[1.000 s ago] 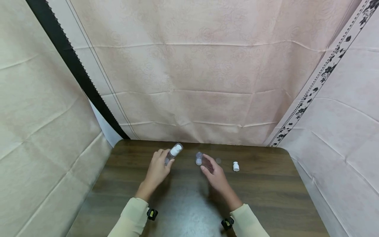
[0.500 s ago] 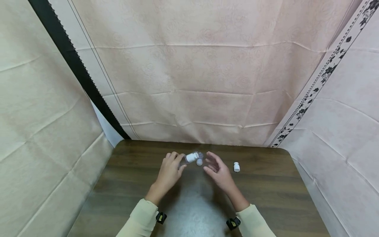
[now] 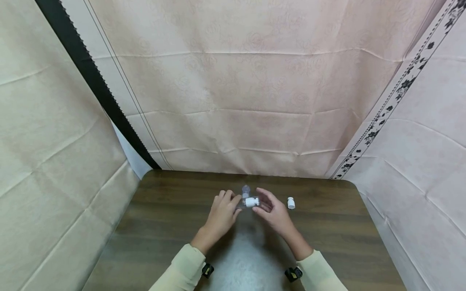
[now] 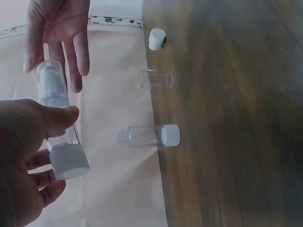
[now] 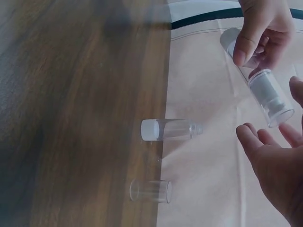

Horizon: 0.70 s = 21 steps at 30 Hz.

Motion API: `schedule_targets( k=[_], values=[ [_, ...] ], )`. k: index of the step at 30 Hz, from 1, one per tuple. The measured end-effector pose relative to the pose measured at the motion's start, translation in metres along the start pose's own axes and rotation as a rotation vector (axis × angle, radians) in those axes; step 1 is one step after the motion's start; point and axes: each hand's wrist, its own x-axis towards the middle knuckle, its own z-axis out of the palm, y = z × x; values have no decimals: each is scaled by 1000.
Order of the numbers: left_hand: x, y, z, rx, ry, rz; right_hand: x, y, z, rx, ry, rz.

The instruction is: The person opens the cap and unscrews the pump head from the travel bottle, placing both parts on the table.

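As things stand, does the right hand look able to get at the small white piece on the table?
Probably yes: the right hand seems to hold nothing, and in the head view nothing visible blocks the small white piece to its right.

Head view high, forward-down over table (image 3: 338,234); wrist views close-up, turned sideways, both sharing held bottle (image 5: 269,94).

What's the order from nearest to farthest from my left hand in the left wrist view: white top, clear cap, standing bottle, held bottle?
1. Held bottle: in the left hand, touching it.
2. Standing bottle: on the table, to the hand's right.
3. Clear cap: farther right, past the standing bottle.
4. White top: farthest right.
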Motion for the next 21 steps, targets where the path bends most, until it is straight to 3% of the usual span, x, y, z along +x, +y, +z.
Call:
schedule_targets(
  k=[6, 14, 21],
  values=[
    [4, 7, 5, 33, -12, 29, -1, 5, -4, -13, 0, 12],
    [5, 16, 11, 61, 11, 64, -6, 10, -10, -157, 19, 12],
    [3, 21, 13, 54, 7, 55, -9, 14, -13, -159, 14, -4]
  ],
)
